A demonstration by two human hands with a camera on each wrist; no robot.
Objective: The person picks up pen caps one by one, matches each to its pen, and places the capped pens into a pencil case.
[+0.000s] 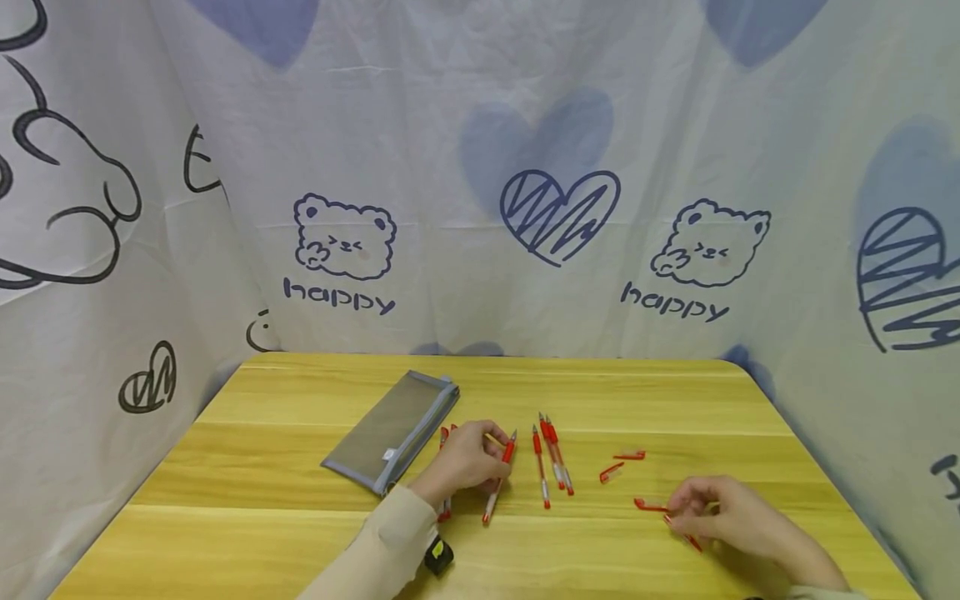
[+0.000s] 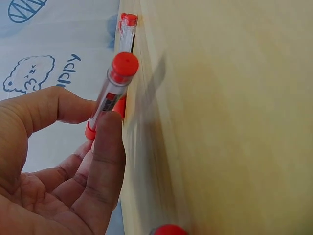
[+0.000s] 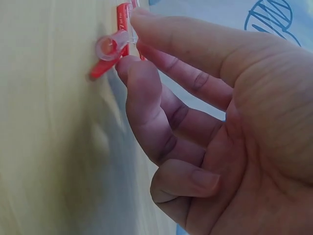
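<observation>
My left hand (image 1: 467, 457) pinches a red gel pen (image 2: 108, 95) between thumb and fingers. This pen is uncapped, its metal tip pointing away and its red end plug toward me. Beneath the left wrist lie more red pens (image 1: 445, 510), partly hidden. Over on the right, my right hand (image 1: 708, 510) holds a clear pen cap with a red clip (image 3: 110, 47) at the tips of thumb and index finger, its open end facing the wrist camera. Another pen cap (image 1: 649, 505) lies right at those fingertips. The right hand's other fingers curl loosely inward.
Several uncapped red pens (image 1: 542, 471) lie side by side at mid-table. Two loose caps, one a red-clipped cap (image 1: 629, 455), lie right of them. A grey mesh zip pouch (image 1: 386, 425) rests on the wooden table (image 1: 247, 467), left of the hands. Printed cloth (image 1: 450, 317) hangs around the table.
</observation>
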